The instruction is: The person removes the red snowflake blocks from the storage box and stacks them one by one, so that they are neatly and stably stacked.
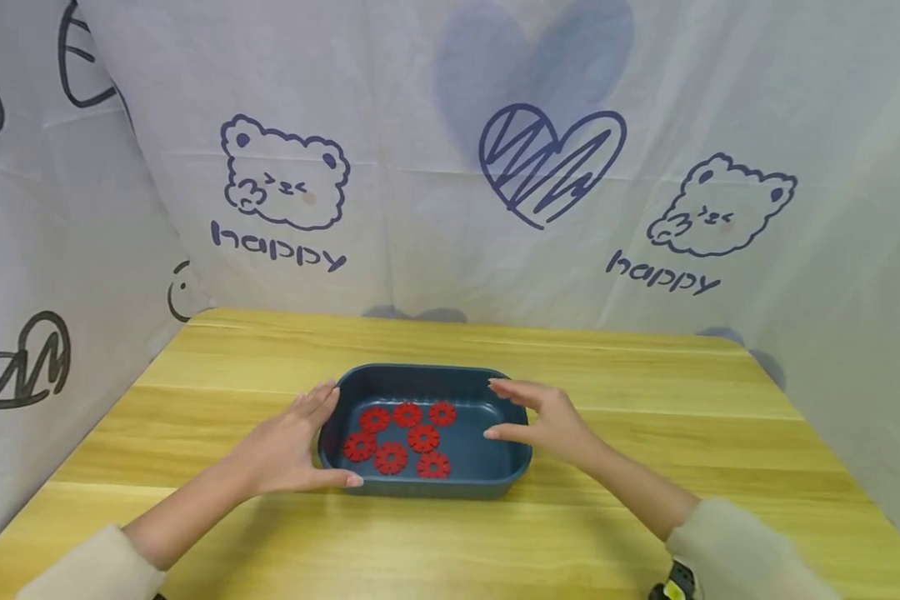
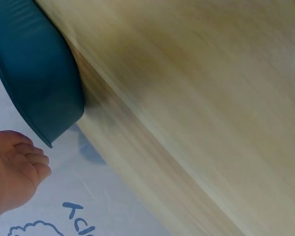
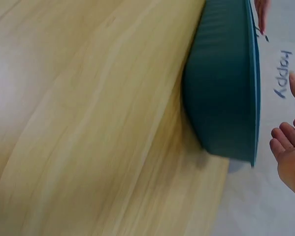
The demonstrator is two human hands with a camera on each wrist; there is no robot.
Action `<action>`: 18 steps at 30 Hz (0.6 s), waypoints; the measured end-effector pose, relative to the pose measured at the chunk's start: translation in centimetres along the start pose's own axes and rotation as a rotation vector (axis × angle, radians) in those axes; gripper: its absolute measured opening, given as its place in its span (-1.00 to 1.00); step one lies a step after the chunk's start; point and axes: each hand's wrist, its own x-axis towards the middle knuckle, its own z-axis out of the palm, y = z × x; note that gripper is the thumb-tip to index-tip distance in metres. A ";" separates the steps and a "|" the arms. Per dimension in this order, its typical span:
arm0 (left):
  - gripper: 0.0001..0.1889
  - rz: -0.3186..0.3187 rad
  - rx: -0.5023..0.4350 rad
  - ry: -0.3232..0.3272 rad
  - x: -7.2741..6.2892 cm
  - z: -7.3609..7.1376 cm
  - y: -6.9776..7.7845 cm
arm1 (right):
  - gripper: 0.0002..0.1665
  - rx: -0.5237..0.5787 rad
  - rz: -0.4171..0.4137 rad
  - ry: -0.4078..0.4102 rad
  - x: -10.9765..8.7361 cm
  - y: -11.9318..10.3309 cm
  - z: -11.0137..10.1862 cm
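Note:
A dark teal rectangular basin [image 1: 457, 490] with rounded corners stands on the wooden table. Several flat red notched discs, like flower-shaped rings [image 1: 391, 457], lie on its floor, mostly in the left half. At the basin's left end is my left hand [image 1: 288, 446], its fingers along the rim and the thumb stretched toward the front left corner. My right hand [image 1: 551, 421] hovers over the right end, thumb and fingers spread apart with nothing between them. In the left wrist view the fingers [image 2: 31, 160] appear loosely bent beside the rim.
The light wooden table [image 1: 645, 517] reaches back to a white cloth backdrop [image 1: 420, 250] printed with bears, hearts and "happy". More white cloth hangs at the left and right sides. A dark strap with a yellow patch [image 1: 675, 583] shows below the right sleeve.

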 end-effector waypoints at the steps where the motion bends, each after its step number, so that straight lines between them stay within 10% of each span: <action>1: 0.21 0.002 -0.001 -0.004 0.0 0.0 0.0 | -0.23 0.017 0.004 -0.018 0.2 -0.1 0.3; 18: 0.21 -0.007 0.025 -0.028 0.1 0.2 0.1 | -0.49 -0.108 0.029 -0.305 3.4 0.1 4.4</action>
